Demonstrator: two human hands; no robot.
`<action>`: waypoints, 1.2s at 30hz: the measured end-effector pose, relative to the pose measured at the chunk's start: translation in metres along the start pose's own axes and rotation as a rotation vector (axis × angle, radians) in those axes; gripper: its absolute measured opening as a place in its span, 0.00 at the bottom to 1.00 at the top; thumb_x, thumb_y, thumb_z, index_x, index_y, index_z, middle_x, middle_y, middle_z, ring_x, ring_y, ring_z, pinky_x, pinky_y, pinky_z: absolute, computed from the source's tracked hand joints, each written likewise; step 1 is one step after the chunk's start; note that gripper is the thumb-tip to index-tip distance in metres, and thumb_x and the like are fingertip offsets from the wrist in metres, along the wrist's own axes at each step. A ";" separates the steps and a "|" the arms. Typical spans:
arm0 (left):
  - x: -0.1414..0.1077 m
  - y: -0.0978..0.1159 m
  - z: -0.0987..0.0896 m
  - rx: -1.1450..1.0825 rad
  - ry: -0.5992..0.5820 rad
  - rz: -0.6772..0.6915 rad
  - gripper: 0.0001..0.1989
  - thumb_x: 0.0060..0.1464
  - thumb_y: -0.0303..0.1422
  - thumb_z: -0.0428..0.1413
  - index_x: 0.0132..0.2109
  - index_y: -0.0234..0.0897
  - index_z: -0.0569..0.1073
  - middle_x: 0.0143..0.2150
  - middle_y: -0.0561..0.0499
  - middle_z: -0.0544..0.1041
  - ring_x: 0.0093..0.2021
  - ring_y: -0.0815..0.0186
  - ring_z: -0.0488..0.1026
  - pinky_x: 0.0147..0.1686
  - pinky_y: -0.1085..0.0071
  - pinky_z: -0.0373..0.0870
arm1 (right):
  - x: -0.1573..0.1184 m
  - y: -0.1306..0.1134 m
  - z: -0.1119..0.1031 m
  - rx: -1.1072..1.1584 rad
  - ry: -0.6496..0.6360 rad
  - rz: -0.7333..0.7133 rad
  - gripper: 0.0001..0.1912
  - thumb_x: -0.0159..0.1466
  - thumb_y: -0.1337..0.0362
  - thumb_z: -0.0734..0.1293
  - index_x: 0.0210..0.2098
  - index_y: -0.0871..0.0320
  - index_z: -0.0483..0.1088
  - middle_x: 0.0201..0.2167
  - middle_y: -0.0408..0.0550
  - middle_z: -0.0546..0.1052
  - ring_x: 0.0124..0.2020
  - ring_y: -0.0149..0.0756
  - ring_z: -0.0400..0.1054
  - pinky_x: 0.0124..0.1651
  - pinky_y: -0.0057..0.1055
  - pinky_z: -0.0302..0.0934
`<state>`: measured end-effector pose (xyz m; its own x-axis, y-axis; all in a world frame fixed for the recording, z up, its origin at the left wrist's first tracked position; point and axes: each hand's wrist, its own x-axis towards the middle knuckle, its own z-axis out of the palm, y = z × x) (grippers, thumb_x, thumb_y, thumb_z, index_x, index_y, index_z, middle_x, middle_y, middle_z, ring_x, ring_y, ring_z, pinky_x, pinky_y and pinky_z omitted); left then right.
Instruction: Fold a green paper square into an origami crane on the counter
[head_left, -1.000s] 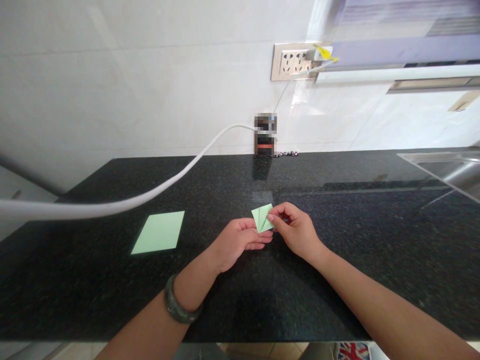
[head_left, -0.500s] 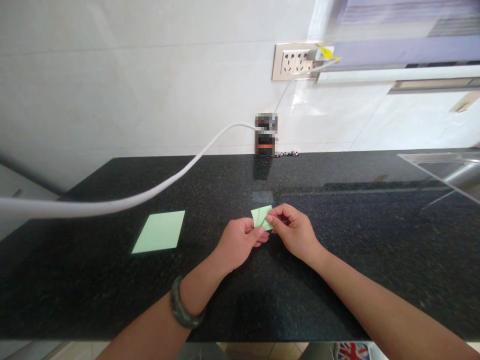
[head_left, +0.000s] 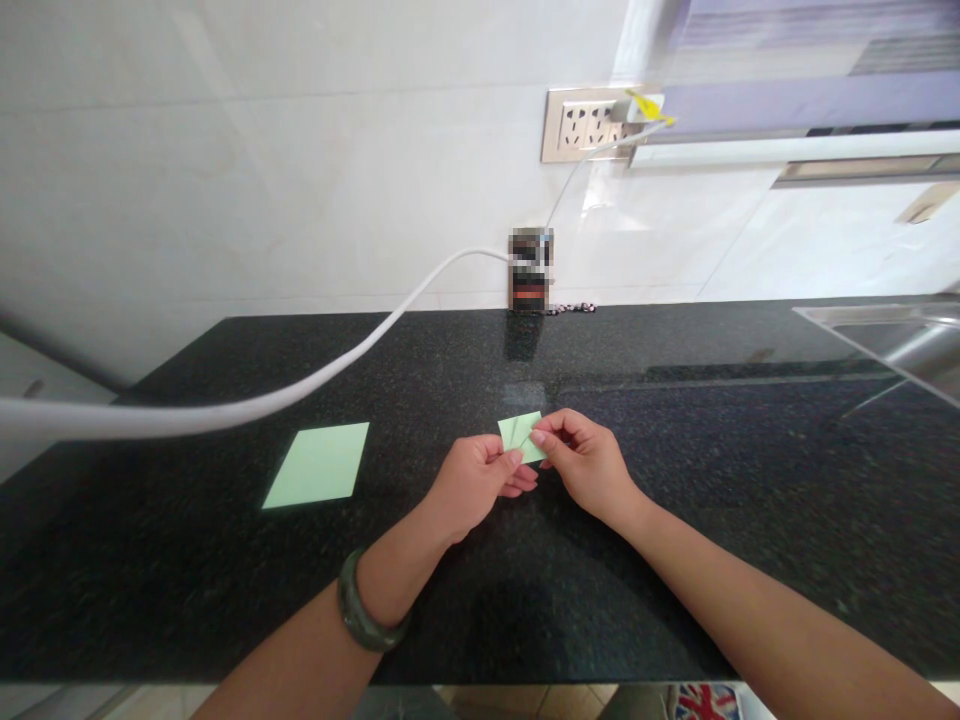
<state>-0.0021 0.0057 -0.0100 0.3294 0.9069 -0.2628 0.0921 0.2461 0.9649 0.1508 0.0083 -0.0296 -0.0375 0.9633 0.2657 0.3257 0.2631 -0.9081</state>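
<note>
A small folded piece of light green paper (head_left: 523, 432) is held between my two hands, with creases or flaps showing on its face. My left hand (head_left: 480, 480) pinches its lower left part, thumb on top and fingers beneath. My right hand (head_left: 589, 458) grips its right edge between thumb and fingertips. A larger flat sheet of green paper (head_left: 319, 465) lies on the dark speckled counter (head_left: 420, 380), left of my hands. A green bangle is around my left wrist.
A white cable (head_left: 300, 385) crosses the left side to a blurred device (head_left: 529, 270) standing against the wall. A beaded string (head_left: 574, 308) lies beside it. Wall sockets (head_left: 592, 123) are above; a sink (head_left: 900, 335) is at the right.
The fingers have shifted very slightly on the small paper, and its creased face shows a little differently. Both hands keep their hold, and the larger sheet lies as before.
</note>
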 end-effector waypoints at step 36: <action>-0.002 0.004 0.000 -0.044 -0.009 0.004 0.09 0.51 0.33 0.52 0.33 0.30 0.71 0.28 0.46 0.76 0.28 0.67 0.74 0.30 0.71 0.69 | 0.004 -0.006 -0.005 0.396 -0.154 0.268 0.13 0.53 0.57 0.67 0.23 0.60 0.65 0.16 0.37 0.66 0.14 0.22 0.59 0.18 0.22 0.55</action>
<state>-0.0021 0.0043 -0.0060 0.3380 0.9050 -0.2585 0.0490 0.2574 0.9651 0.1534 0.0099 -0.0213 -0.1506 0.9884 -0.0172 -0.0399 -0.0235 -0.9989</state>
